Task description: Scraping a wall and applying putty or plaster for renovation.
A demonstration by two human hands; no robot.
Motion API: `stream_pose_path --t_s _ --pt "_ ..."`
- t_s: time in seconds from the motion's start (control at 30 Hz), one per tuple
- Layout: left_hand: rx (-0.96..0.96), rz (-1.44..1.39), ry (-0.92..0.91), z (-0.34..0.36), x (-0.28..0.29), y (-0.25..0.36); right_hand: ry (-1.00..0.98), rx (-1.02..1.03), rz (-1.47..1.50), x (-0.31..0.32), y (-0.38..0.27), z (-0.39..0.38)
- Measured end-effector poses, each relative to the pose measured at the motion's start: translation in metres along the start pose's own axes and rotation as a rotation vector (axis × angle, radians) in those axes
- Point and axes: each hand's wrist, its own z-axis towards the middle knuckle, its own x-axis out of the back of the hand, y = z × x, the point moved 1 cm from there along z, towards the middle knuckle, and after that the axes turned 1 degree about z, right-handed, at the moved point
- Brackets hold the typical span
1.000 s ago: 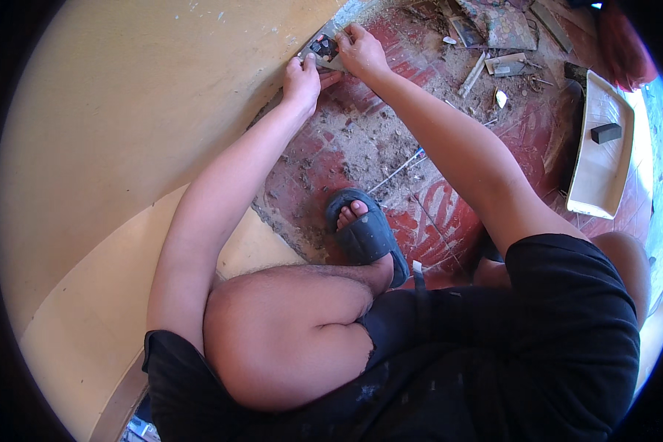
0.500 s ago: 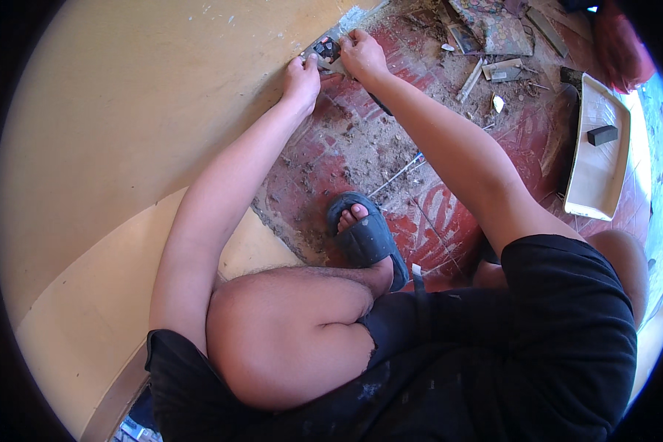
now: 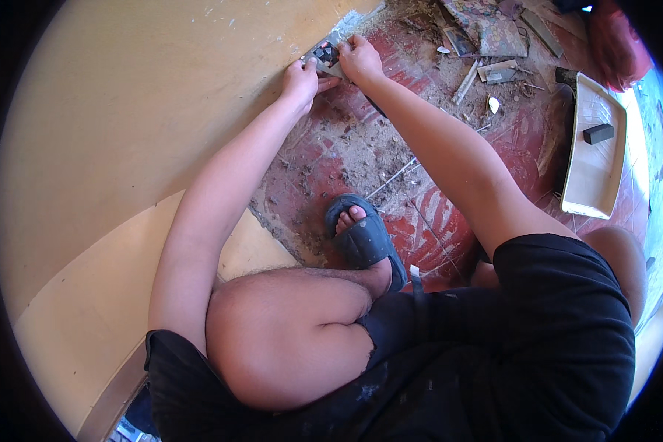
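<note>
Both my hands are up at the foot of the cream wall [image 3: 125, 125], gripping a flat grey metal tool with a dark middle [image 3: 324, 53]. My left hand [image 3: 300, 85] has its fingers closed on the tool's near left end, thumb on top. My right hand [image 3: 360, 60] is closed on its right end. The tool's exact form is partly hidden by my fingers. Pale chipped dust [image 3: 357, 18] lies along the wall just beyond it. Under my hands is a red floor [image 3: 435, 228] with dirt and debris.
At the right are a cream tray [image 3: 578, 184] with a dark block [image 3: 598, 134] in it and a red bundle [image 3: 615, 48]. Floral cloth [image 3: 479, 26] and scraps [image 3: 497, 71] lie at the top. My sandalled foot [image 3: 361, 236] stands below my hands.
Both hands and the tool have slid a short way back along the wall toward me, the right hand a little more visibly than the left. Both grips stay closed.
</note>
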Motion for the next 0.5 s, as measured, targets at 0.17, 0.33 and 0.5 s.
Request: stream_pose_path --t_s 0.17,0.33,0.5 --pt "-0.024 -0.004 0.025 -0.004 0.003 0.0 0.049 0.023 -0.045 -0.001 -0.009 -0.006" --pt "-0.045 -0.031 -0.003 -0.007 0.005 0.001 0.034 0.056 -0.023 0.001 -0.009 -0.007" --pt "-0.061 0.0 0.012 -0.008 0.001 0.004 0.048 0.059 0.014 0.0 -0.004 -0.004"
